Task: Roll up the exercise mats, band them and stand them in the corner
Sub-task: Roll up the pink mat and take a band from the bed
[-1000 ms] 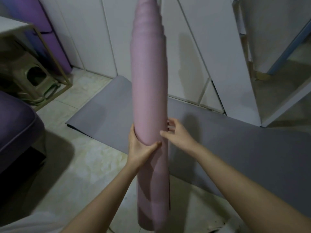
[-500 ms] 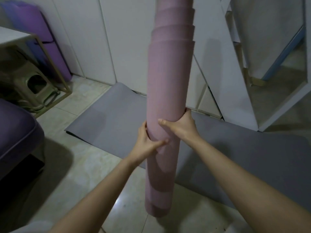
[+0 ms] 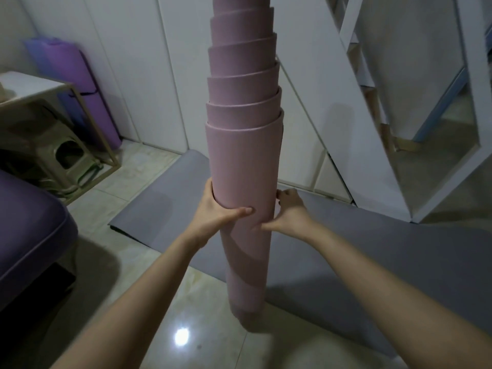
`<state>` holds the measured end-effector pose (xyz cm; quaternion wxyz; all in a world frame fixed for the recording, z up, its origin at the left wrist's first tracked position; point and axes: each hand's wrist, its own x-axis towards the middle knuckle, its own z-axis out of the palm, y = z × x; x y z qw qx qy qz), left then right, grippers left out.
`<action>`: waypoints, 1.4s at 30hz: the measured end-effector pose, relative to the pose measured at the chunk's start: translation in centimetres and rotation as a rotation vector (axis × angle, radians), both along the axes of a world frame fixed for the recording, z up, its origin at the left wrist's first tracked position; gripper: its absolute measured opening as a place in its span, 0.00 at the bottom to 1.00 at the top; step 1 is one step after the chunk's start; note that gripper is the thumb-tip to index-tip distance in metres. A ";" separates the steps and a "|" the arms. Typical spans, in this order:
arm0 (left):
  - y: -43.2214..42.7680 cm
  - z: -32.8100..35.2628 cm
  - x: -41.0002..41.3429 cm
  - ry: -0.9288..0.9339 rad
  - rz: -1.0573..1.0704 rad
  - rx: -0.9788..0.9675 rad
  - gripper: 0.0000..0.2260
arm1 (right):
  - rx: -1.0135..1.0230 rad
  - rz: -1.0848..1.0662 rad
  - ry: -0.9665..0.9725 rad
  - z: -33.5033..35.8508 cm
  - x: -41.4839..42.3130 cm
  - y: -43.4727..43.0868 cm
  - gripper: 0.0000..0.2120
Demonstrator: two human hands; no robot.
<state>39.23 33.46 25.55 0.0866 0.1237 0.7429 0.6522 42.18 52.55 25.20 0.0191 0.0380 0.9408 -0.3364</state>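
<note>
— Well, the left hand (image 3: 215, 209) and right hand (image 3: 290, 214) both clasp the pink mat roll (image 3: 245, 161) at mid-height, upright, lower end near the tiled floor (image 3: 149, 262).
— Its inner turns poke out the top in steps. No band visible; a slack grip could let it unwind onto the grey mat (image 3: 346, 249).

Pale glossy tile floor (image 3: 149, 288). Grey mat (image 3: 372, 262) unrolled flat on it, far edge close along white wall panels (image 3: 173, 75). Pink rolled mat (image 3: 245, 161) upright, lower end down on tile at grey mat's near edge. Beyond grey mat's left end: purple rolled mat (image 3: 77, 83) standing against wall, metal-frame side table (image 3: 29, 85), beige plastic stool (image 3: 66, 155) under it. Purple cushioned seat (image 3: 26, 222) left of grey mat. White frame (image 3: 474, 129) standing beyond grey mat's right part.
</note>
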 end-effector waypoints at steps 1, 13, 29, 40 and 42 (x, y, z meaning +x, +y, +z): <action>0.0 0.0 0.1 0.014 0.008 -0.008 0.49 | -0.041 -0.017 0.007 0.1 -0.1 0.0 0.42; -1.0 -2.0 -0.4 -0.010 -0.165 -0.129 0.51 | -0.652 0.055 -0.163 5.4 0.4 -0.2 0.38; 0.1 6.6 2.0 -0.157 0.079 0.287 0.20 | -1.142 0.079 -0.330 6.6 1.8 1.8 0.21; 0.8 7.8 1.9 -0.180 0.207 0.206 0.18 | -0.834 -0.136 -0.262 8.7 1.7 -1.6 0.27; 0.6 7.8 1.6 -0.167 0.210 0.173 0.19 | -0.796 -0.135 -0.259 8.7 1.9 -1.9 0.27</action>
